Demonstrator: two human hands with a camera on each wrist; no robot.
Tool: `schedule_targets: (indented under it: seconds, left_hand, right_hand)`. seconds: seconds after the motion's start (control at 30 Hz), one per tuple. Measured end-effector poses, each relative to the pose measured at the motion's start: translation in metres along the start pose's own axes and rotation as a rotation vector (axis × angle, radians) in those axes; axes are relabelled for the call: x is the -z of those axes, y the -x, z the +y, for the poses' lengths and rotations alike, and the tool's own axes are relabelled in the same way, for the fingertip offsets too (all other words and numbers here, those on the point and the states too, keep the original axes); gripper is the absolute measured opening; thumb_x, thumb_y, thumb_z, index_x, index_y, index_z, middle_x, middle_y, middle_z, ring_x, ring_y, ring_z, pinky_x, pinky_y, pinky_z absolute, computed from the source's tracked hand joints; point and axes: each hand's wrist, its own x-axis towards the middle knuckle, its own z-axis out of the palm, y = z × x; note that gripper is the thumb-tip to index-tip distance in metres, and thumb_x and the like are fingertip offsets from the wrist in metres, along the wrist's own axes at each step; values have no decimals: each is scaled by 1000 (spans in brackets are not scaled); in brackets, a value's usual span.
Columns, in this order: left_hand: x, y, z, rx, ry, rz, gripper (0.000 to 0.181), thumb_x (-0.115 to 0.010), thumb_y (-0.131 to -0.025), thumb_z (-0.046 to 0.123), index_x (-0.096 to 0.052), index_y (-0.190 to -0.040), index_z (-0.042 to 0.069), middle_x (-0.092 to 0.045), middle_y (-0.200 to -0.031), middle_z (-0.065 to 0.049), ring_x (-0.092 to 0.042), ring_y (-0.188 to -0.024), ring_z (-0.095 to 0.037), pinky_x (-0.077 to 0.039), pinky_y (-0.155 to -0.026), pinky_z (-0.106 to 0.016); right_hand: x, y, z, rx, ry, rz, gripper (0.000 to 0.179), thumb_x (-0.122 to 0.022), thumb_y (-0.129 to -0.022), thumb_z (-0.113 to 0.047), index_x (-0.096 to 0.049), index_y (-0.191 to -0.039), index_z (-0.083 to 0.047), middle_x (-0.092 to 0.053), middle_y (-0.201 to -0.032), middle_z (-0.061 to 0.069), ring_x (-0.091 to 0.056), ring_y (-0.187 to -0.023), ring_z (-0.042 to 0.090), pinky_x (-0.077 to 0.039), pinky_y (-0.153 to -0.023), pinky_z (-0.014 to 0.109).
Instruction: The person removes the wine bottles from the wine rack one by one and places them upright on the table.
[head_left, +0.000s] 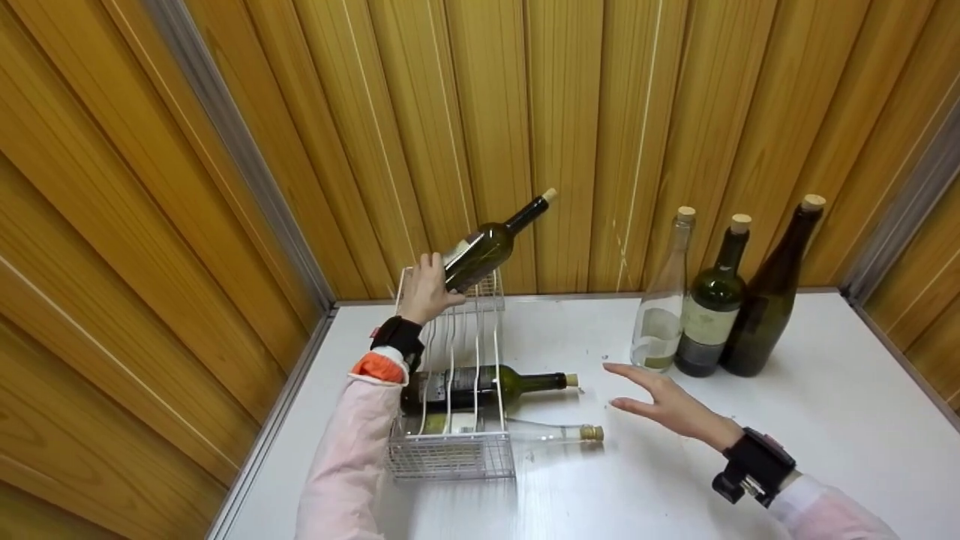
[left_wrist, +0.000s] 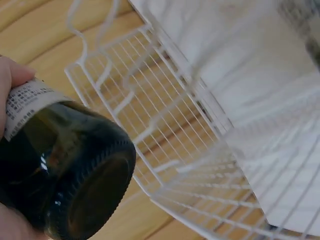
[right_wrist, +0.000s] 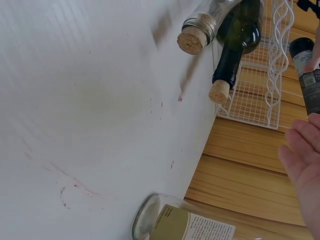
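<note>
My left hand (head_left: 429, 291) grips a dark green wine bottle (head_left: 487, 251) by its lower body. Tilted, with its corked neck up and to the right, the bottle is above the far part of a white wire rack (head_left: 452, 456). The left wrist view shows its ribbed base (left_wrist: 102, 192) close up, apart from the wires. Lying in the rack are another green bottle (head_left: 514, 382) and a clear bottle (head_left: 551, 432), corks pointing right. My right hand (head_left: 667, 405) is in the air over the table, fingers extended and thumb apart, holding nothing.
Three corked bottles stand at the table's right rear: a clear one (head_left: 660, 322), a green one with a pale label (head_left: 709, 322) and a tall brown one (head_left: 765, 322). Wood-panelled walls (head_left: 562, 112) border the white table (head_left: 600, 495) behind and at the left.
</note>
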Motion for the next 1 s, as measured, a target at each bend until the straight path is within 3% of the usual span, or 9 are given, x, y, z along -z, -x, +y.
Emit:
schedule_targets:
  seconds: [0.1,0.27,0.47,0.53,0.83,1.0]
  left_hand:
    - [5,6,12,30,123,-11,69,-93,-75,22,-50,-120,-9,-59,-113,-29,-65,-103,-48,-61,-93,-60]
    - [13,14,35,118,330,-32,60,-87,-75,20,-52,-116,-6,-61,-112,-24,-63,-100,-38,-60,-94,-57]
    - [18,28,68,180,586,-44,58,-85,-74,16,-55,-119,-5,-63,-112,-20,-60,-98,-29,-58,-97,-52]
    - [19,33,79,192,630,-47,59,-85,-74,18,-56,-120,-4,-64,-112,-19,-61,-100,-29,-58,-98,-52]
    - [16,58,119,233,820,-91,61,-84,-74,20,-56,-124,-2,-67,-110,-16,-61,-98,-23,-56,-95,-43]
    - [14,75,136,256,902,-118,67,-83,-76,18,-54,-132,-3,-70,-116,-19,-65,-102,-23,-56,-99,-43]
  right_hand:
    - [0,-3,-2,12,-4,8,56,-71,-108,-20,-55,-156,5,-61,-157,30,-56,-142,55,-52,-120,50]
    - [3,-6,-4,4,-19,33,56,-71,-108,-20,-56,-156,4,-61,-157,29,-57,-143,53,-51,-121,41]
    - [6,-9,-3,32,-35,79,54,-71,-107,-16,-57,-154,6,-63,-155,28,-58,-148,19,-45,-119,22]
    - [6,-10,-2,44,-43,93,53,-71,-107,-16,-58,-153,6,-64,-154,29,-56,-148,9,-42,-117,17]
    - [9,-10,-2,42,-56,128,51,-70,-107,-14,-59,-153,5,-66,-151,28,-56,-144,0,-41,-114,12]
    - [12,-10,-2,33,-52,141,52,-70,-106,-11,-59,-154,5,-66,-151,28,-58,-144,5,-48,-114,20]
